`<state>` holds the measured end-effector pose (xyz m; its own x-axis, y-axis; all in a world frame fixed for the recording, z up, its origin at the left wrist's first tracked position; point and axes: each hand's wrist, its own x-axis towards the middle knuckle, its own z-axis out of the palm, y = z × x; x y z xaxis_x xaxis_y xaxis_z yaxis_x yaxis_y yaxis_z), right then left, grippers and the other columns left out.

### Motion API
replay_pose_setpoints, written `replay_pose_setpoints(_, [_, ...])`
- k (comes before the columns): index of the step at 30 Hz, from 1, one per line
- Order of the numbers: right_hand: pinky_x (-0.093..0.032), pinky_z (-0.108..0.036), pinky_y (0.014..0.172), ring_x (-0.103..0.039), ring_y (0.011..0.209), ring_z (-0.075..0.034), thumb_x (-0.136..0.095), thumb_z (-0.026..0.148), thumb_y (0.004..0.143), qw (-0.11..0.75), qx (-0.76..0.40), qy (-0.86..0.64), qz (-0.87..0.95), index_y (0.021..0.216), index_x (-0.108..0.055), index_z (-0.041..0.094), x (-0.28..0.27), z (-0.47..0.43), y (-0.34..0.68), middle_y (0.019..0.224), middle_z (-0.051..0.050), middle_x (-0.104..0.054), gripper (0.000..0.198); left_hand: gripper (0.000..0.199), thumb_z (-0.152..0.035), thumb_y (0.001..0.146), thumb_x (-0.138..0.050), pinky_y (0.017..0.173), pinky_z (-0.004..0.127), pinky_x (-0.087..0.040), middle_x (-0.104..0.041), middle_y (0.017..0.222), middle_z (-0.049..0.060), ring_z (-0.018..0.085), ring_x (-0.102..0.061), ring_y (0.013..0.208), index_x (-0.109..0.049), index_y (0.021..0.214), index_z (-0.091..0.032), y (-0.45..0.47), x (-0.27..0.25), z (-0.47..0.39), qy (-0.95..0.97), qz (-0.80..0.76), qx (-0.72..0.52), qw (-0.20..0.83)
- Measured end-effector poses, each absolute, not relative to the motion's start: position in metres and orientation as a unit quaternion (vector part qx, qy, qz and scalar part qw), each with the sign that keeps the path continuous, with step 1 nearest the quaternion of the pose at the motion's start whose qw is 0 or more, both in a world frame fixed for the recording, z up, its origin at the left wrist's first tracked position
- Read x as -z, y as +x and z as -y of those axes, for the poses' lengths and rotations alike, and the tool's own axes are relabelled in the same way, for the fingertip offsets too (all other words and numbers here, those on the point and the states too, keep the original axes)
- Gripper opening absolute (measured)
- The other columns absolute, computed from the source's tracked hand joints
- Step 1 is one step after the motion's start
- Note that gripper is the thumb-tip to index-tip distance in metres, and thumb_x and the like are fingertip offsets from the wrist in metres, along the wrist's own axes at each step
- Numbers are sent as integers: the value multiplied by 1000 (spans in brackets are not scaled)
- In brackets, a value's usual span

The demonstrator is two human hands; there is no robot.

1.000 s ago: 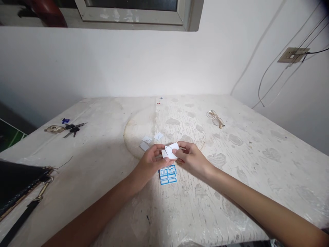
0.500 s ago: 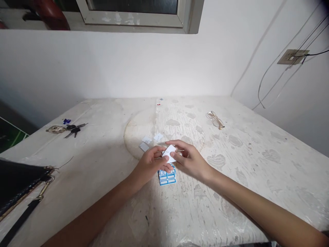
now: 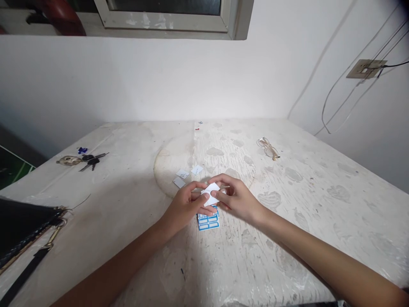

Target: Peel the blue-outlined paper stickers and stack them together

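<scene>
Small white cards (image 3: 211, 194) are held between my two hands at the middle of the table; how many there are I cannot tell. My left hand (image 3: 189, 202) pinches them from the left, thumb on top. From the right, my right hand (image 3: 237, 194) grips them with its thumb over the face and fingers behind. Under my hands lies a sheet of blue-framed labels (image 3: 208, 222), its far part hidden by my left fingers. Just beyond my left hand, three small white cards (image 3: 182, 173) with faint marks rest on the table.
Keys on a ring (image 3: 91, 160) and a small blue object (image 3: 82, 150) lie at the left. Eyeglasses (image 3: 268, 148) sit at the right. A black bag (image 3: 28, 232) with a strap occupies the near left. A wall socket (image 3: 366, 69) has hanging cables.
The cards in my hands have shifted and turned slightly, and my fingers have moved a little around them. The cards on the table and the label sheet lie as before.
</scene>
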<state>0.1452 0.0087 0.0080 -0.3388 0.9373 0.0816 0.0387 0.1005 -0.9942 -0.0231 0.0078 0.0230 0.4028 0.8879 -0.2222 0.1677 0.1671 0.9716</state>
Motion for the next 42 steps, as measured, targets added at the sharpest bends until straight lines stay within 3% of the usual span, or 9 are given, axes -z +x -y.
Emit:
replay_pose_setpoints(7, [-30,-18,37,-42,42,-3,-58,25,79,421,-561,-405,587,87,-52,22,-9,-8,145,76,3,-54,11,31,-36,79,-59,78,35,-53,-69,75,1,21,-69,77,-46,103,-19,-24,-20,-9,579,-425,-307,624])
replay_pose_setpoints(13, [-30,-19,38,-42,41,-7,-61,28,78,427,-586,-415,550,86,-53,21,-8,-9,144,48,7,-44,13,30,-23,76,-63,75,31,-53,-66,94,2,20,-67,83,-46,101,-22,-25,-22,-5,595,-402,-315,620])
replay_pose_setpoints(16, [-31,-19,39,-45,42,-8,-63,30,76,441,-607,-399,527,86,-54,19,-7,-10,144,50,5,-51,17,29,-21,75,-63,77,31,-52,-64,101,3,18,-66,84,-47,99,-21,-23,-23,-4,590,-389,-329,626])
replay_pose_setpoints(23, [-39,-22,47,-54,48,-10,-66,31,73,450,-643,-369,498,91,-60,15,-6,-13,144,55,0,-60,24,29,-23,75,-62,75,32,-53,-64,96,4,18,-67,80,-48,100,-19,-24,-22,-6,581,-419,-347,605])
replay_pose_setpoints(29, [-36,-21,44,-48,43,-7,-67,29,71,454,-627,-394,496,84,-58,15,-7,-12,143,47,6,-49,21,31,-28,77,-58,78,36,-52,-64,94,4,20,-68,78,-47,103,-18,-24,-21,-6,572,-432,-340,609])
replay_pose_setpoints(38, [-30,-21,41,-42,44,-6,-65,32,73,447,-603,-407,520,79,-59,15,-7,-12,144,58,4,-47,19,29,-27,78,-57,78,35,-52,-63,95,3,19,-67,81,-45,104,-20,-23,-21,-3,591,-433,-328,596])
replay_pose_setpoints(42, [-29,-22,43,-36,44,-6,-61,32,76,438,-604,-397,534,83,-63,15,-8,-12,146,51,6,-41,19,27,-31,81,-54,79,36,-52,-62,96,4,19,-67,82,-44,105,-20,-23,-19,-3,607,-427,-333,582])
